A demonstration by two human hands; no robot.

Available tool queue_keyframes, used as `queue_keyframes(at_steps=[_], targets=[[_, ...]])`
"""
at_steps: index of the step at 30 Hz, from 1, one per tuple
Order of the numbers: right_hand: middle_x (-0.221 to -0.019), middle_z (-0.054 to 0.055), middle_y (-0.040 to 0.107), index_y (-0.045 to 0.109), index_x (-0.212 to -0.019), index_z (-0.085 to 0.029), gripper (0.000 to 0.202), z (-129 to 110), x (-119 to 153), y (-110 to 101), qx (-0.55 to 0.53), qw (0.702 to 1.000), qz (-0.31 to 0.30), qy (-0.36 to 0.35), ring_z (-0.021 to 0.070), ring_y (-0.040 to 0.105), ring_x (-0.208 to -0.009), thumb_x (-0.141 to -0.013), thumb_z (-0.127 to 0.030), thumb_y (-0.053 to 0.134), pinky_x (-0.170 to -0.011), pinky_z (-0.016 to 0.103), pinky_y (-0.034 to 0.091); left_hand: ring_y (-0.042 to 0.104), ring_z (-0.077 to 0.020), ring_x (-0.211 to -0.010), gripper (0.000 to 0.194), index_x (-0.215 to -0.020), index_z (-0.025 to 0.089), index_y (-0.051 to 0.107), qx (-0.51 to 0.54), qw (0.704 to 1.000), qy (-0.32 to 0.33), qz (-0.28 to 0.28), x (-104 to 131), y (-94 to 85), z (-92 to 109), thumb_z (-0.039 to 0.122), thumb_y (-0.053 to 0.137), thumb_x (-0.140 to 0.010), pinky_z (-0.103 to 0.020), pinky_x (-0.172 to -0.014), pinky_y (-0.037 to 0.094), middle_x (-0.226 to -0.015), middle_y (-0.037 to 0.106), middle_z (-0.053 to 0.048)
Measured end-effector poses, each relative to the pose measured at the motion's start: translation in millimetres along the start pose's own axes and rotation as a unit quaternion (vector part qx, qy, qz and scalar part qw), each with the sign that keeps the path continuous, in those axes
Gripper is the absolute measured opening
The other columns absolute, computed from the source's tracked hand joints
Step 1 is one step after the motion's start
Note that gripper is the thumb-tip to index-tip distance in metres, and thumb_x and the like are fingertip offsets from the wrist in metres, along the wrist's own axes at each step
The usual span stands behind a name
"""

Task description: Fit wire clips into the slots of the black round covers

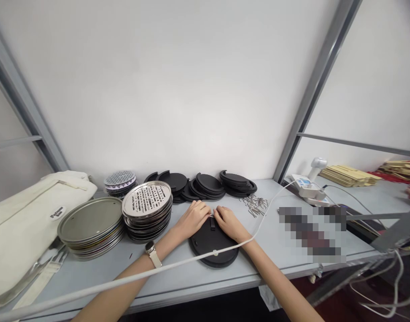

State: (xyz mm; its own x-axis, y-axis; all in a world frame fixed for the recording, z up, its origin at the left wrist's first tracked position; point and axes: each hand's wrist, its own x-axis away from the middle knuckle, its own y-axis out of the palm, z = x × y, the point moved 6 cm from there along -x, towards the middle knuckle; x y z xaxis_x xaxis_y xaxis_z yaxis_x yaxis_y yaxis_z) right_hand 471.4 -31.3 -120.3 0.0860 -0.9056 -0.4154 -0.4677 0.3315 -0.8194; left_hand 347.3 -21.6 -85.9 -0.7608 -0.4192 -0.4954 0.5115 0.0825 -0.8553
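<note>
On the black disc (213,243), both hands (210,219) pinch a small clip; bag label (57,213) unreadable.

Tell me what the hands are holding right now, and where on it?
Both hands, left hand and right hand, pinch a small metal clip at the far edge of the black disc; the exact grip is unclear.

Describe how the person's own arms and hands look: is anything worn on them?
Both forearms are bare, with no sleeves in view and no gloves. The left hand has a wristwatch at its wrist, with a round pale face and a light strap. The right hand and its wrist carry nothing that shows, and no rings can be made out.
</note>
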Motion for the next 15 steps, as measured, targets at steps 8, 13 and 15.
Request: queue_keyframes(at_steps=[8,13,15], targets=[[-0.072,0.005,0.059,0.048,-0.072,-0.020,0.024,2.0,-0.3,2.0,-0.001,1.000,-0.012,0.011,0.0176,0.055,-0.071,-0.093,-0.023,0.036,-0.069,0.027,0.038,0.050,-0.0182,-0.086,0.013,-0.086,0.018,0.055,0.077,0.997,-0.009,-0.007,0.7,-2.2,-1.3,0.017,0.044,-0.092,-0.030,-0.081,0.039,-0.085,0.053,-0.003],[-0.072,0.004,0.058,0.048,-0.072,-0.020,0.024,3.0,-0.4,2.2,-0.012,1.000,-0.012,0.015,0.0175,0.055,-0.072,-0.092,-0.023,0.037,-0.069,0.027,0.038,0.050,-0.0170,-0.084,0.012,-0.083,0.018,0.056,0.157,0.987,-0.036,-0.010,0.3,-0.9,-5.6,0.017,0.046,-0.090,-0.028,-0.077,0.040,-0.083,0.053,-0.002],[-0.072,0.004,0.058,0.048,-0.072,-0.020,0.024,3.8,-0.3,2.7,-0.009,1.000,-0.009,0.014,0.0178,0.055,-0.072,-0.092,-0.023,0.036,-0.069,0.027,0.038,0.050,-0.0165,-0.082,0.011,-0.081,0.018,0.055,0.176,0.983,-0.049,-0.010,-0.1,0.9,-6.9,0.018,0.047,-0.089,-0.027,-0.075,0.040,-0.082,0.052,-0.001]])
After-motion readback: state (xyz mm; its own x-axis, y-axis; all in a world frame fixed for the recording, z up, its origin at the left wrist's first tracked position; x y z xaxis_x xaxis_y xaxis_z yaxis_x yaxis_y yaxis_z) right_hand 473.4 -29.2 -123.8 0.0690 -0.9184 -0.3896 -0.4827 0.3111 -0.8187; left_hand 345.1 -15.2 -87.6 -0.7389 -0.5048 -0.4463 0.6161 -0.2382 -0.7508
